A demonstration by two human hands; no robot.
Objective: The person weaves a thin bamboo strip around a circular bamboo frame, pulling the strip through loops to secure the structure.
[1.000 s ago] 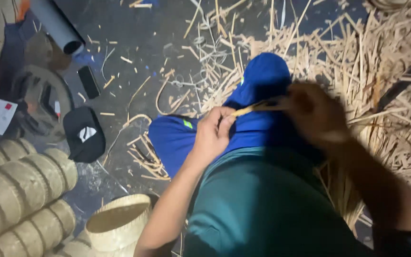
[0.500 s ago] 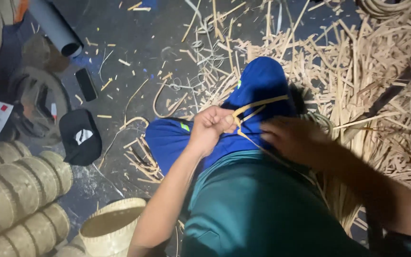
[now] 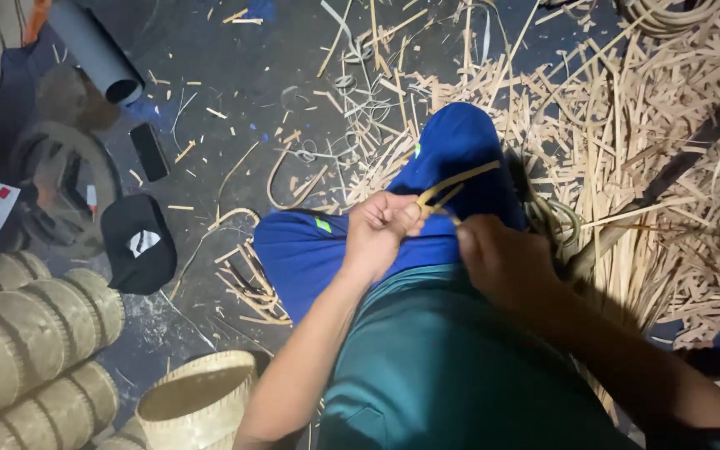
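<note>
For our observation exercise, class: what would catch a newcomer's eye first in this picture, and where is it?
In the centre, the left hand and right hand pinch a thin bamboo strip over a knee in blue trousers. A heap of pale bamboo splints covers the floor at right. Stacked woven baskets sit at lower left.

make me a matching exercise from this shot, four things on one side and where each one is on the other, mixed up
Things:
1. bamboo strip
2. black cap
3. grey tube
4. open woven basket

Places:
A. top left, lying on the dark floor
B. bottom edge, left of the person's left arm
C. pinched in the left hand, with the right hand close beside
D. on the floor left of the blue trousers

Pairs: 1-C, 2-D, 3-A, 4-B
</note>
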